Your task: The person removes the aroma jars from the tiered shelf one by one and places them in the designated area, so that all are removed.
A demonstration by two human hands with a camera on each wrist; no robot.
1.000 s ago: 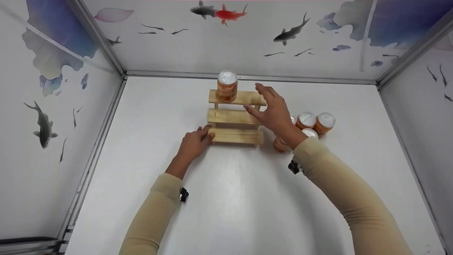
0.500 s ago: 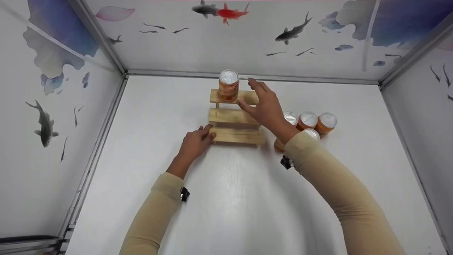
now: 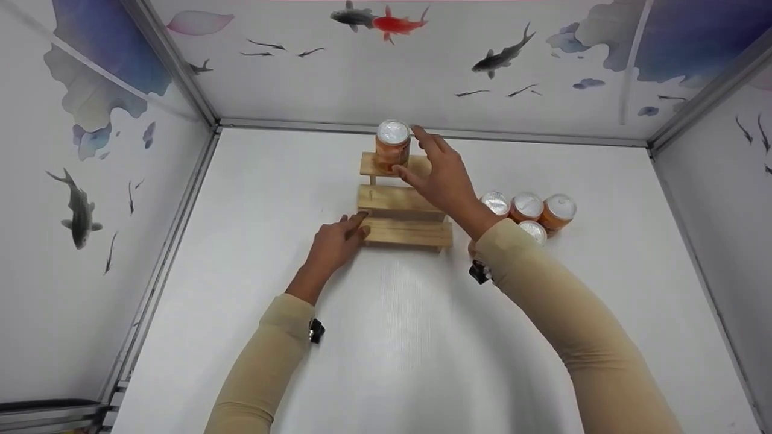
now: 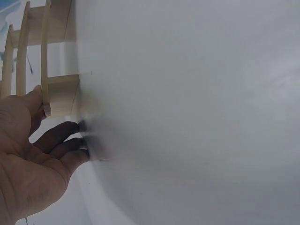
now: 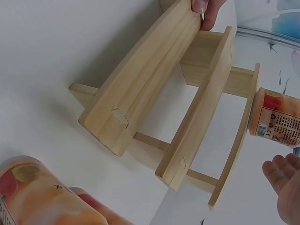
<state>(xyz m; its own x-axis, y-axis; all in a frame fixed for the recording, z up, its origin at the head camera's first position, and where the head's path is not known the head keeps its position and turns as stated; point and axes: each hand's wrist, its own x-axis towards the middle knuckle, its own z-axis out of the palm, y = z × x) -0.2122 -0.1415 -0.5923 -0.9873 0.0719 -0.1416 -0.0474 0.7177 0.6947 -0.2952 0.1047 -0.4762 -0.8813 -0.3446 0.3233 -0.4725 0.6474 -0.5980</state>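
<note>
A three-step wooden display rack stands on the white table. On its top step, at the left end, one orange can with a silver lid stands upright. My left hand pinches the left end of the lowest step between thumb and finger; in the left wrist view, the other fingers of that hand reach down to the tabletop. Close to the can's right side, my right hand has thumb and fingers spread. The right wrist view shows a gap between those fingers and the can.
Right of the rack, several more orange cans stand grouped on the table, partly hidden by my right forearm. White panels painted with fish enclose the table at the back and both sides, meeting it along metal rails.
My right hand has moved left over the top step, from its right end to beside the can. The left hand keeps its hold, and the can stays in place.
</note>
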